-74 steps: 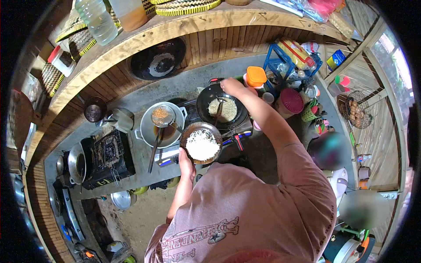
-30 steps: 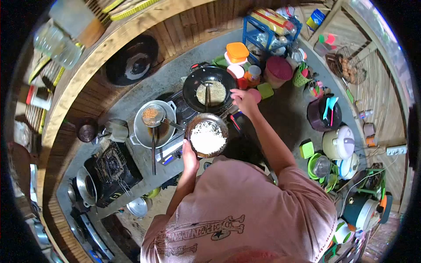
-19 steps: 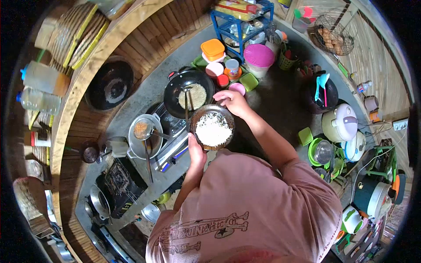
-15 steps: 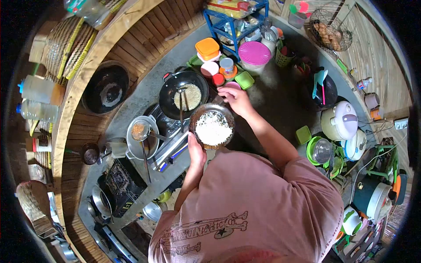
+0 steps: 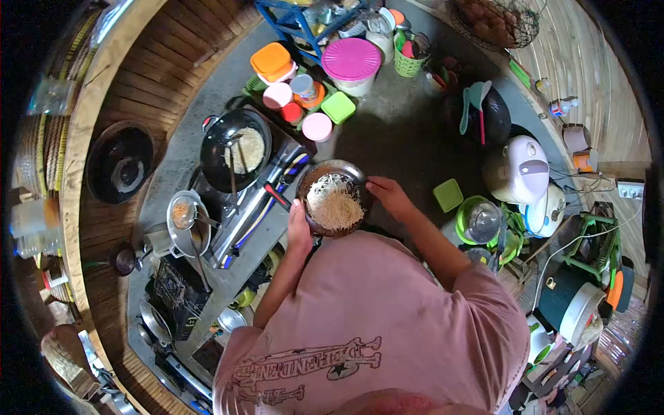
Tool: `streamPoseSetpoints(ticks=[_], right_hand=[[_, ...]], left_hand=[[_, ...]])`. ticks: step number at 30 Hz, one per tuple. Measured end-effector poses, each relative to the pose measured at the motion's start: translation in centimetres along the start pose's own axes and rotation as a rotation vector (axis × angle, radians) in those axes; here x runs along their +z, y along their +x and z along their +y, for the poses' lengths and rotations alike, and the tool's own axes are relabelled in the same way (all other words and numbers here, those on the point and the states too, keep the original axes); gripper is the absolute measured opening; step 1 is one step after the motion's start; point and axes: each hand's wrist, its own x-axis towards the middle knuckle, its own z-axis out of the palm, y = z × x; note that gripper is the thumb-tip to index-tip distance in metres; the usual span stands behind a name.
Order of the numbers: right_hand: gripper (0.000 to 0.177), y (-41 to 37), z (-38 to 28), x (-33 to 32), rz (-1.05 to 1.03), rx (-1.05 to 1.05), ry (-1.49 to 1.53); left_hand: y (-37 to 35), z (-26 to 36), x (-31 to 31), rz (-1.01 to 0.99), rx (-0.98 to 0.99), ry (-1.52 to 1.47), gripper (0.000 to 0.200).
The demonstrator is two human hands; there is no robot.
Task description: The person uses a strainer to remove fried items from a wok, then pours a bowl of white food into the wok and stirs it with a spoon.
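In front of my chest is a dark round bowl (image 5: 302, 185) with pale thin shreds (image 5: 335, 200) in it. Part of the shreds looks white, the rest tan. My left hand (image 5: 299, 229) grips the bowl's left side, thumb along the rim. My right hand (image 5: 391, 196) is at the bowl's right edge, its fingers closed there; their undersides are hidden. Left of the bowl, a black wok (image 5: 216, 164) holds a pale, grainy layer (image 5: 247, 150), with a dark-handled utensil (image 5: 234, 173) lying in it.
A stove (image 5: 235, 225) runs beside the wok. Further left stands a metal pot (image 5: 178, 232) with a strainer (image 5: 184, 212) over it. Lidded tubs, one with a pink lid (image 5: 351, 59), stand at the back. A rice cooker (image 5: 522, 169) and a green container (image 5: 448, 196) are on the right.
My right hand has come from beyond the bowl's far edge to its right side. My view has shifted, and the tan part of the shreds now shows. My left hand stays on the bowl.
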Motion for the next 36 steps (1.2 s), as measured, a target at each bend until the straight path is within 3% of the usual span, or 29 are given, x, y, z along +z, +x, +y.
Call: streamPoseSetpoints(ticks=[1,2,3,5,6,9,10,11,12,13,15,16,18,19,21,22,23,24,25,27,28,30,31,33,34,36], right_hand=[[0.033,-0.4,0.7,-0.9,0.005,0.012,-0.001],[0.039,-0.8,1.4,-1.8,0.044,0.058,-0.093],[0.046,-1.0,1.7,-2.9,0.079,0.098,-0.190],[0.040,-0.8,5.3,-4.8,0.142,0.100,-0.309],[0.034,-0.8,7.2,-5.7,0.207,0.093,-0.413],[0.034,-2.1,9.9,-7.5,0.301,0.129,-0.582],[0.034,-1.9,12.8,-8.5,0.283,0.125,-0.596],[0.034,-1.4,17.4,-10.0,0.276,-0.025,-0.767],[0.034,-0.9,21.3,-11.2,0.264,-0.178,-0.930],[0.034,-0.6,24.0,-12.1,0.240,-0.183,-0.937],[0.033,0.0,27.9,-13.9,0.126,0.153,-0.689],[0.033,0.3,29.7,-14.9,0.101,0.156,-0.699],[0.032,1.3,32.1,-16.6,0.046,0.000,-0.702],[0.032,2.4,34.3,-17.9,0.025,0.000,-0.707],[0.033,4.5,38.0,-20.0,0.037,0.063,-0.733],[0.033,4.1,35.3,-19.1,0.017,0.058,-0.742],[0.034,3.2,30.1,-17.5,0.120,-0.077,-0.878],[0.035,2.6,26.7,-16.6,0.228,-0.216,-1.006],[0.035,2.8,25.3,-16.4,0.211,-0.227,-1.013],[0.037,3.4,23.6,-16.2,0.208,0.323,-0.497],[0.037,3.0,22.6,-15.9,0.191,0.318,-0.509],[0.037,2.2,20.8,-15.1,0.273,-0.027,-0.846],[0.037,2.3,21.5,-15.2,0.252,-0.044,-0.851],[0.036,3.1,22.5,-14.4,0.211,-0.289,-0.842],[0.036,3.5,21.2,-13.2,0.198,-0.302,-0.843],[0.032,3.0,16.2,-9.2,-0.041,-0.065,-0.877]], left_hand=[[0.3,-0.4,1.1,0.036,-0.079,0.063,0.049],[1.3,-2.0,0.9,-0.067,-0.140,0.036,0.050],[2.6,-4.3,0.7,-0.151,-0.068,0.108,0.051],[2.0,-4.2,4.4,-0.068,-0.253,0.200,0.060],[3.3,-6.6,4.1,-0.055,-0.256,0.180,0.060],[10.8,-20.6,-0.8,-0.109,-0.292,0.345,0.059],[13.5,-25.1,-2.6,-0.272,-0.256,0.544,0.064],[14.9,-27.4,-3.5,-0.434,-0.216,0.746,0.069],[14.1,-28.7,-2.6,-0.243,-0.430,0.549,0.075],[13.8,-29.3,-1.8,-0.223,-0.433,0.533,0.075],[13.2,-29.4,-0.2,-0.252,-0.414,0.485,0.076],[10.6,-22.7,3.1,-0.274,-0.524,0.664,0.078],[11.5,-24.4,3.0,-0.351,-0.456,0.712,0.080],[12.3,-25.7,2.5,-0.450,-0.380,0.778,0.082],[13.5,-29.2,1.6,-0.466,-0.386,0.798,0.089],[14.4,-32.3,0.9,-0.461,-0.329,0.947,0.092],[15.4,-33.9,0.4,-0.452,-0.269,1.096,0.096],[15.8,-32.8,0.4,-0.581,-0.402,0.960,0.100],[15.8,-32.6,0.3,-0.566,-0.399,0.948,0.100],[15.2,-32.3,0.2,-0.601,-0.349,1.034,0.094],[14.0,-29.8,0.5,-0.584,-0.348,1.020,0.094],[10.8,-22.3,0.8,-0.592,-0.382,0.888,0.077],[10.4,-23.4,-1.0,-0.569,-0.374,0.878,0.077],[9.6,-25.2,-5.2,-0.483,-0.323,0.407,0.057],[9.0,-25.0,-7.4,-0.470,-0.312,0.402,0.057],[7.5,-24.4,-11.8,-0.296,-0.268,0.492,0.050]])
